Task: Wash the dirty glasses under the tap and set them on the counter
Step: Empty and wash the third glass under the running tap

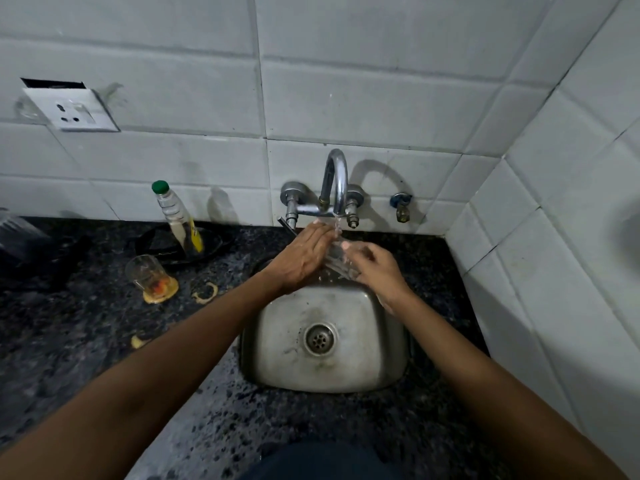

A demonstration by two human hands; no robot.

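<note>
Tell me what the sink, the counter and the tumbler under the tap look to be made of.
Sink: brushed stainless steel by its dull grey sheen, stained. Counter: polished dark speckled stone, probably granite. Tumbler, between the left hand and right hand: clear and see-through, likely glass, though plastic is possible.
</note>
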